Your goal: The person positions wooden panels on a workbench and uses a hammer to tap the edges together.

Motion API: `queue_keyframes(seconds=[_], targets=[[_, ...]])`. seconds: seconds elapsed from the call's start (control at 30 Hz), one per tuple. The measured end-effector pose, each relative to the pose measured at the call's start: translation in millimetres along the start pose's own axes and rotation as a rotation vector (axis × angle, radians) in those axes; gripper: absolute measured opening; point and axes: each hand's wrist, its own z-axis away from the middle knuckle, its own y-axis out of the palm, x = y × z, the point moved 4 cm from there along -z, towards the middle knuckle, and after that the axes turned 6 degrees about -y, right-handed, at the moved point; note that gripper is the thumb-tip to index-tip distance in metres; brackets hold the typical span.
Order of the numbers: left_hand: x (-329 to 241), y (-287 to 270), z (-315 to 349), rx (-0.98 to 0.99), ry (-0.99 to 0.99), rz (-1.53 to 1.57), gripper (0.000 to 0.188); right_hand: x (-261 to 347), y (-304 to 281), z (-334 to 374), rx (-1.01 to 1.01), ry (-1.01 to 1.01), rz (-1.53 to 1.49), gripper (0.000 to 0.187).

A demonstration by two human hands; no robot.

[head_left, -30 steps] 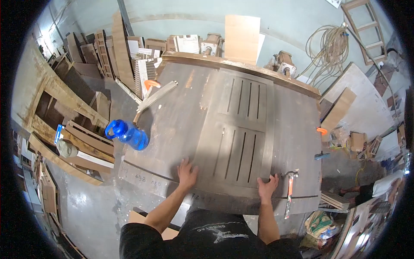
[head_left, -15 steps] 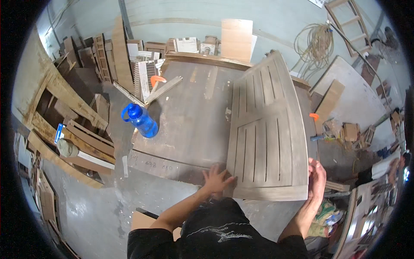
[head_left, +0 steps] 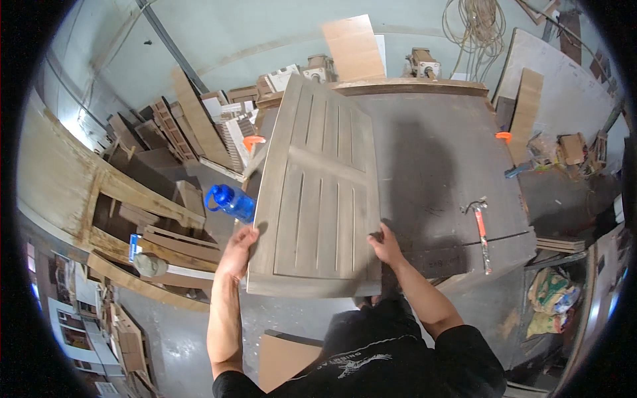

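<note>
A grey-brown wooden door panel (head_left: 318,219) with grooved slat sections and a crossbar stands tilted over the left part of the workbench. My left hand (head_left: 240,252) grips its left edge near the lower corner. At the lower right edge, my right hand (head_left: 387,244) holds the panel with the thumb on its face and the other fingers mostly hidden behind. Just left of the panel, partly covered by it, is a blue water bottle (head_left: 233,202). A hammer (head_left: 481,232) with a red and black handle lies on the right of the bench.
The grey workbench (head_left: 424,152) has a raised wooden rail at its far edge. Orange clamps (head_left: 504,136) show at both sides. Wood offcuts (head_left: 192,106) lean at the back left. A wooden frame (head_left: 133,205) stands left. Filled sacks (head_left: 554,295) lie at lower right.
The panel has swung from the right of the bench to the left, its tilt reversed. My left hand, earlier spread at its lower corner, now grips its left edge. The hammer has come into sight.
</note>
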Motion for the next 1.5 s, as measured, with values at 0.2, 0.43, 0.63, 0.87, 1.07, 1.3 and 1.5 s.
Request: queue_keyframes(seconds=[0.2, 0.43, 0.63, 0.87, 1.07, 1.3, 1.5], targets=[[150.7, -16.9, -38.8, -0.375, -0.224, 0.032, 0.065, -19.8, -29.2, -9.9, -0.125, 0.172, 0.074, 0.077], [207.0, 59.4, -51.0, -0.521, -0.145, 0.268, 0.036, -13.0, -81.9, -14.7, -0.172, 0.128, 0.249, 0.066], [188.8, 62.5, -24.4, -0.68, 0.021, -0.829, 0.044, -27.6, -96.5, -19.9, -0.111, 0.054, 0.609, 0.061], [276.6, 52.6, 16.4, -0.447, -0.133, -0.473, 0.045, -37.0, -111.3, -35.7, -0.084, 0.213, 0.043, 0.047], [260.0, 58.4, 6.3, -0.412, -0.489, -0.056, 0.051, -30.5, -93.6, -53.2, -0.169, 0.276, 0.171, 0.064], [204.0, 43.3, -43.8, -0.107, -0.326, 0.187, 0.063, 44.8, -94.4, -41.7, -0.274, 0.138, 0.274, 0.061], [223.2, 32.2, -111.1, 0.25, -0.501, 0.177, 0.073, 85.2, -125.2, 21.9, -0.52, 0.234, 0.058, 0.046]])
